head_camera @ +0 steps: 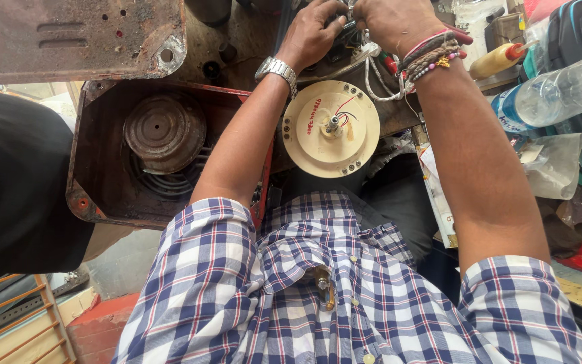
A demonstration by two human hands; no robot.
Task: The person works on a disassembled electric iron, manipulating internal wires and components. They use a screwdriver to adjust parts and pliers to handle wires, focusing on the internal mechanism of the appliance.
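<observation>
While both hands work at the top edge of the desk, the left hand (312,30) and right hand (389,20) pinch thin white wires (372,71) just above the cream motor disc (331,128). Wires look limp and fragile, best held by their insulation.

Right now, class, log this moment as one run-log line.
left hand: on white wires | right hand: on same wires | cream round motor: below hands | plastic bottle: right

I see the round motor cover (331,128) lying just before both hands, rusty housing (163,145) to its left, water bottle (560,91) to its right.
</observation>
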